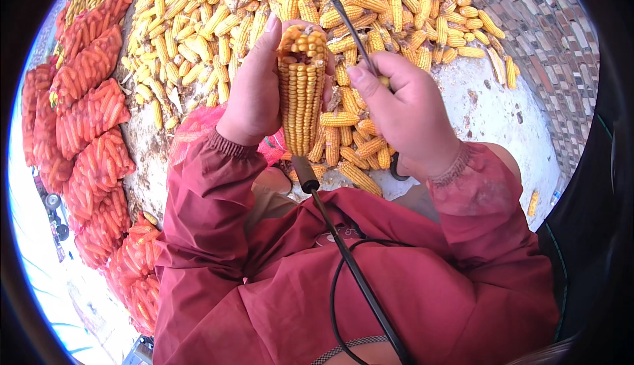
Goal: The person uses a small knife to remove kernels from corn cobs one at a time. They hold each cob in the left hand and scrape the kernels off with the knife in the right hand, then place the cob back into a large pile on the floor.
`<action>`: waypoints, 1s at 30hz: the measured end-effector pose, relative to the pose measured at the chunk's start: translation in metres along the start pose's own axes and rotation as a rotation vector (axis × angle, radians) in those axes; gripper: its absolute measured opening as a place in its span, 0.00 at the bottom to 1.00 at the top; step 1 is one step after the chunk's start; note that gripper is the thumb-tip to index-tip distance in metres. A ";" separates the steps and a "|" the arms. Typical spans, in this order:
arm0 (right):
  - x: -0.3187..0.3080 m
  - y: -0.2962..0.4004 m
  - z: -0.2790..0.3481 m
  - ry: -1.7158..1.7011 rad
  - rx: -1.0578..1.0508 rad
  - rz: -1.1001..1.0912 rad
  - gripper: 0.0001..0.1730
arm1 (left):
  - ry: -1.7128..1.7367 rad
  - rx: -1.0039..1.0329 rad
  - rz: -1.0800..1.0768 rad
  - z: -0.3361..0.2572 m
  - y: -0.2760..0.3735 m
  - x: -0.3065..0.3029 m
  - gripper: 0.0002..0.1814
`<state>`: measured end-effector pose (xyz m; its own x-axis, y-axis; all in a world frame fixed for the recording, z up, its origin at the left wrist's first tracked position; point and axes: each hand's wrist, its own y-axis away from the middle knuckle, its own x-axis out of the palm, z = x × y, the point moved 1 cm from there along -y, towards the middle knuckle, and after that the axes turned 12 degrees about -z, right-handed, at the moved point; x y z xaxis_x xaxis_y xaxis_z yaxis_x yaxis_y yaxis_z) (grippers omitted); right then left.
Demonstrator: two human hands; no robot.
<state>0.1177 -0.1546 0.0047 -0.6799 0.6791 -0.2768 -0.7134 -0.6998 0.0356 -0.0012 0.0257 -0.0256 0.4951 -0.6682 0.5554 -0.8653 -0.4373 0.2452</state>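
My left hand [257,88] grips an ear of corn [301,102] upright in front of my chest, thumb on its left side and fingers mostly hidden behind it. Some kernels are gone near the ear's upper end, leaving a dark gap. To the right of it, my right hand [403,105] is closed around a thin metal tool [350,27], perhaps a screwdriver or an awl. The tool's shaft points up and to the left, its tip apart from the ear; its handle is mostly hidden in my fist.
A large heap of corn ears [208,28] spreads ahead and reaches down between my legs. Red mesh sacks [91,107] full of corn line the left. Brick paving [550,43] lies at the right. A black rod [356,276] with a cable crosses my red smock [277,305].
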 end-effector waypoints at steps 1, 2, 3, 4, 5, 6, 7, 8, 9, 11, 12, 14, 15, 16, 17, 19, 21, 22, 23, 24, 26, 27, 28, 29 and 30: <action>0.004 0.000 0.000 -0.044 -0.029 -0.007 0.16 | 0.000 0.000 -0.009 0.001 0.001 0.003 0.39; 0.008 0.000 -0.001 -0.087 -0.057 -0.015 0.16 | 0.044 -0.021 -0.010 0.001 0.003 0.007 0.36; 0.009 0.000 0.000 -0.127 -0.041 -0.008 0.15 | 0.032 -0.018 -0.019 0.002 0.005 0.009 0.36; 0.011 0.000 0.001 -0.167 -0.024 -0.003 0.14 | 0.021 -0.015 -0.029 0.003 0.005 0.011 0.36; 0.012 0.000 0.002 -0.206 -0.007 0.002 0.12 | 0.010 -0.013 -0.039 0.005 0.006 0.012 0.36; 0.014 0.001 0.000 -0.227 0.015 -0.002 0.12 | 0.017 -0.005 -0.054 0.007 0.006 0.014 0.36; 0.014 0.000 -0.001 -0.249 0.041 0.010 0.11 | 0.016 0.012 -0.044 0.008 0.007 0.014 0.36; 0.014 0.000 -0.002 -0.270 0.068 0.021 0.10 | 0.014 0.029 -0.034 0.009 0.007 0.014 0.36; 0.012 0.000 0.000 -0.294 0.099 0.050 0.10 | 0.013 0.047 -0.026 0.008 0.008 0.014 0.35; 0.013 0.000 0.000 -0.330 0.120 0.083 0.09 | -0.010 0.061 -0.002 0.007 0.009 0.013 0.35; 0.014 0.000 -0.002 -0.344 0.110 0.084 0.09 | -0.010 0.062 0.017 0.007 0.009 0.012 0.34; 0.015 0.001 -0.003 -0.358 0.096 0.088 0.09 | 0.001 0.053 0.042 0.008 0.009 0.010 0.36; 0.015 0.002 -0.003 -0.359 0.092 0.091 0.09 | -0.017 0.057 0.028 0.008 0.010 0.010 0.40; 0.016 0.002 -0.004 -0.359 0.089 0.094 0.10 | -0.036 0.061 0.014 0.008 0.010 0.012 0.43; 0.016 0.002 -0.005 -0.360 0.088 0.095 0.10 | -0.054 0.065 0.001 0.008 0.011 0.013 0.46; 0.016 0.003 -0.005 -0.363 0.086 0.096 0.10 | -0.026 0.066 0.033 0.008 0.011 0.011 0.46; 0.016 0.002 -0.005 -0.372 0.097 0.103 0.10 | -0.027 0.065 0.020 0.007 0.012 0.011 0.49; 0.016 0.001 -0.005 -0.377 0.102 0.107 0.11 | -0.043 0.063 -0.009 0.007 0.012 0.013 0.52; 0.016 0.000 -0.006 -0.367 0.103 0.107 0.11 | -0.059 0.061 -0.038 0.006 0.013 0.013 0.56; 0.014 -0.001 -0.007 -0.358 0.105 0.107 0.11 | -0.058 0.071 -0.028 0.006 0.013 0.013 0.53; 0.014 -0.001 -0.007 -0.357 0.112 0.110 0.11 | -0.059 0.091 -0.008 0.005 0.013 0.014 0.48; 0.013 -0.001 -0.007 -0.365 0.118 0.109 0.11 | -0.143 0.102 -0.023 0.003 0.014 0.016 0.42; 0.013 -0.001 -0.007 -0.374 0.125 0.109 0.11 | -0.227 0.113 -0.038 -0.002 0.017 0.021 0.36; 0.012 -0.001 -0.008 -0.373 0.130 0.102 0.11 | -0.311 0.124 -0.053 -0.004 0.018 0.024 0.31; 0.013 -0.002 -0.010 -0.374 0.133 0.101 0.11 | -0.290 0.148 0.010 -0.005 0.018 0.018 0.30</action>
<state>0.1118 -0.1467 -0.0082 -0.7450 0.6593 0.1015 -0.6389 -0.7490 0.1755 -0.0081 0.0085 -0.0071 0.5064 -0.8074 0.3028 -0.8601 -0.4979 0.1109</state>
